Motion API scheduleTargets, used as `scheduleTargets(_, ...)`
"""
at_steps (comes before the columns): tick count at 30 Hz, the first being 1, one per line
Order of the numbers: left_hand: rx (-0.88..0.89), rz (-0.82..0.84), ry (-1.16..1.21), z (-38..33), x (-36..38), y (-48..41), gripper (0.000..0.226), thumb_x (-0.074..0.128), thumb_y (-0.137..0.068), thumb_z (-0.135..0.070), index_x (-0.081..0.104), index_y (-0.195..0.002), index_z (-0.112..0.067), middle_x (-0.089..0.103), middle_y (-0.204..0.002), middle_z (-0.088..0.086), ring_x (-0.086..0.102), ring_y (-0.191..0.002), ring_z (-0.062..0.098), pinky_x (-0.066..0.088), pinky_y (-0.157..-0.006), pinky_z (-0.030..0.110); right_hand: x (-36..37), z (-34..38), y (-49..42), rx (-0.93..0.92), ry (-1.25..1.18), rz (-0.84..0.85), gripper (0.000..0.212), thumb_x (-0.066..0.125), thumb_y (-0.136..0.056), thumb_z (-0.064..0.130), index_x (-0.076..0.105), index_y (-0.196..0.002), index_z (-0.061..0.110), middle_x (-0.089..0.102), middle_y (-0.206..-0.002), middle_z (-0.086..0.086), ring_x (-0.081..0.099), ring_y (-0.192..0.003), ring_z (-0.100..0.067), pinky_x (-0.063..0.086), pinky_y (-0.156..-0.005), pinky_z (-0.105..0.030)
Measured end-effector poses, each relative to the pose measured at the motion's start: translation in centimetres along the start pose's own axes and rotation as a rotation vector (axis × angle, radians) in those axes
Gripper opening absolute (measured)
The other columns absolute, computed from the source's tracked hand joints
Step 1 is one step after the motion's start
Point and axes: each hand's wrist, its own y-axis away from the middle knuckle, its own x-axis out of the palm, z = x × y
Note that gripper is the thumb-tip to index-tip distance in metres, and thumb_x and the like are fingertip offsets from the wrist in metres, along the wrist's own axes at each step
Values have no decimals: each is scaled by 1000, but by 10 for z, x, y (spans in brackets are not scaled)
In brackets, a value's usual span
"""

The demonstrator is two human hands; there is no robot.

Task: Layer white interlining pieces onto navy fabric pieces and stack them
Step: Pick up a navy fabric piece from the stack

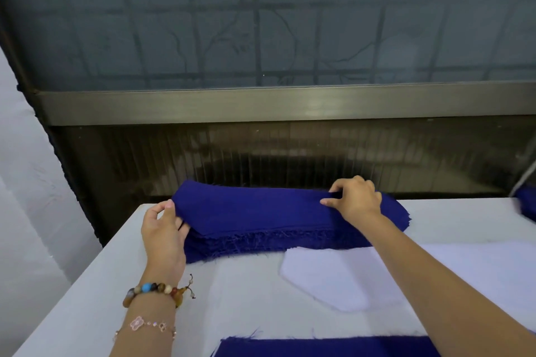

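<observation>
1. Pinching at both ends: the left hand (164,233) has its thumb (169,206) on top and its fingers tucked beneath the left end of the top navy piece (255,209). I am logging this as a closed grip on one layer, or a few; I cannot tell the count.
2. The right hand (355,200) is curling its fingers (329,201) over the far right edge of the same piece, nipping the cloth. I am reading the two-end hold as a way of keeping the long strip taut and flat while it separates.
3. The piece is rising slightly at its left end off the navy stack (261,238), which sits at the far side of the table (87,298), frayed edges toward me.
4. Just in front of that stack a white interlining piece (327,278) is lying flat, partly under the right forearm. I am judging it placed close so that pairing is a short reach.
5. At the near edge a near navy piece (319,348) is showing with white fringe along its far side; probably the layered pile, though I am not certain.
6. A beaded bracelet (156,291) is sitting on the left wrist, apart from the cloth.
</observation>
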Motion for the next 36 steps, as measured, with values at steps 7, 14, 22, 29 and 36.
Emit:
scheduleTargets(7,-33,-58,-40,7,-2,-7,24,49,-102,-23,56,-124,-15,63,-123,6,65,-107,16,53,-78,26,-31,-54,-19,139,84,104,32,70,-78,56,65,-98,32,58,-117,-1,43,-118,-29,36,-93,-40)
scheduleTargets(14,-54,-68,4,7,-3,-3,19,48,-103,-21,59,-117,-23,67,-112,3,69,-94,10,55,-66,20,-46,-97,-21,327,-165,234,45,71,-78,53,63,-87,10,66,-101,-11,59,-104,-32,48,-92,-41)
scheduleTargets(22,62,205,-260,10,-8,0,23,58,-97,-20,72,-113,-29,66,-123,2,64,-112,23,54,-92,37,-41,-119,7,277,-697,273,27,73,-83,33,73,-96,9,74,-94,-6,69,-88,-22,54,-83,-31)
scheduleTargets(29,135,204,-409,10,-6,6,29,59,-97,-19,68,-121,-32,64,-118,2,64,-104,22,56,-86,35,-22,-119,4,273,-608,64,20,70,-86,33,68,-83,14,70,-84,-2,64,-80,-19,52,-72,-31)
scheduleTargets(36,111,193,-359,2,-8,23,35,56,-98,-13,65,-126,-31,64,-109,-6,65,-103,22,55,-89,41,-23,-120,9,191,-655,-113,24,67,-89,26,56,-83,6,66,-82,-6,62,-78,-23,49,-67,-34)
